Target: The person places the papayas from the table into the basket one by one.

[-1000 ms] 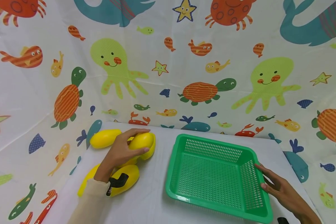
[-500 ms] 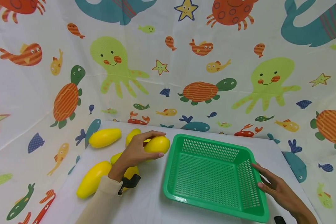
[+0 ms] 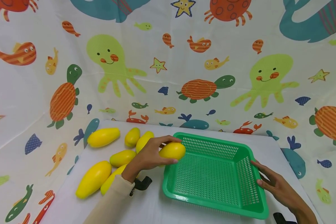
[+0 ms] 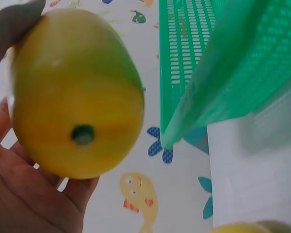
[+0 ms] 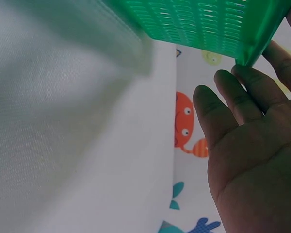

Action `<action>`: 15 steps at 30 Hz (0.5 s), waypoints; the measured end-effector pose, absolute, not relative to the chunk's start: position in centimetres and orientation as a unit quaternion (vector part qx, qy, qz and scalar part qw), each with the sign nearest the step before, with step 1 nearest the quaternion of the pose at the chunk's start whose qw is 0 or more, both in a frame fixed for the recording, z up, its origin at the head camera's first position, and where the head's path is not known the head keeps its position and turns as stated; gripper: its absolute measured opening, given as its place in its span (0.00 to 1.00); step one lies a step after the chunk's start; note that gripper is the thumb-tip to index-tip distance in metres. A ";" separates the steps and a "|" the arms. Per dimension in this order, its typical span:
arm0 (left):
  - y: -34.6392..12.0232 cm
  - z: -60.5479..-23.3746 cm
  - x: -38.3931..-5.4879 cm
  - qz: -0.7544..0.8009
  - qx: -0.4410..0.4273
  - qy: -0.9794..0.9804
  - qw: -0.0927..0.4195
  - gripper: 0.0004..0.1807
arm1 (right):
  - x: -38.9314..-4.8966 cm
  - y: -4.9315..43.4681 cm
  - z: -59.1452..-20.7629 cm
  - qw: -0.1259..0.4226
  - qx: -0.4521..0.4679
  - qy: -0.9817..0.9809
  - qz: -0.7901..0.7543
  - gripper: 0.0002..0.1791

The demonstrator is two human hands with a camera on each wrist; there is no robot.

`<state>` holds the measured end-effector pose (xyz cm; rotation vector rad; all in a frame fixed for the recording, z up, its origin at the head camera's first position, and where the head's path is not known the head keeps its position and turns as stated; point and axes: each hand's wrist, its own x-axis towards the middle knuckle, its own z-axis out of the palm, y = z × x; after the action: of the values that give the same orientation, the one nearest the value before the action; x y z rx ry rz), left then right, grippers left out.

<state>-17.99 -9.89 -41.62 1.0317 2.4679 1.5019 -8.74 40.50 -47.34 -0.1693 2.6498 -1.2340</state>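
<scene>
In the head view my left hand [image 3: 148, 155] grips a yellow mango [image 3: 172, 151] between thumb and fingers, at the left rim of a green plastic basket [image 3: 168, 186]. The left wrist view shows the mango [image 4: 82, 92] close up, with a green tinge and a dark stem spot, beside the basket wall [image 4: 184, 63]. At the basket's right side, my right hand [image 3: 280, 186] touches the rim with index finger and thumb. The right wrist view shows that hand [image 5: 257, 145] with fairly straight fingers near the basket's edge [image 5: 252, 39].
Several yellow fruits lie left of the basket, among them a long one [image 3: 103, 137] at the back, a large one [image 3: 93, 179] in front and a small one [image 3: 132, 137]. Behind the white table [image 3: 156, 202] hangs a sea-animal curtain [image 3: 168, 77].
My left hand has lifted the mango from the group of fruits and carried it right to the basket's left rim. The right hand stays at the basket's right side.
</scene>
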 end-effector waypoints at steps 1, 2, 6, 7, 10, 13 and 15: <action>-9.7 -41.6 -18.0 0.488 0.339 0.803 0.043 0.33 | -8.7 40.5 -47.3 0.105 -0.060 0.900 -0.418 0.38; -9.4 -41.6 -18.0 0.487 0.344 0.801 0.048 0.33 | -8.7 40.5 -47.3 0.102 -0.064 0.902 -0.415 0.37; -8.6 -41.7 -17.9 0.480 0.358 0.799 0.063 0.33 | -8.7 40.5 -47.1 0.091 -0.076 0.912 -0.393 0.37; -8.4 -41.7 -17.9 0.478 0.360 0.799 0.066 0.33 | -8.7 40.5 -47.0 0.089 -0.078 0.915 -0.387 0.37; -7.8 -41.7 -17.7 0.479 0.368 0.793 0.081 0.33 | -8.7 40.5 -47.0 0.085 -0.080 0.918 -0.378 0.37; -7.2 -41.7 -17.6 0.485 0.374 0.784 0.102 0.32 | -8.7 40.6 -47.1 0.086 -0.082 0.917 -0.381 0.37; -6.8 -41.8 -17.6 0.486 0.379 0.779 0.115 0.32 | -8.7 40.6 -47.2 0.086 -0.081 0.916 -0.384 0.37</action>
<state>-17.59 -6.79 -41.79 1.1117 2.2829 1.4252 -8.67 40.65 -47.21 -0.2428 2.7288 -1.1436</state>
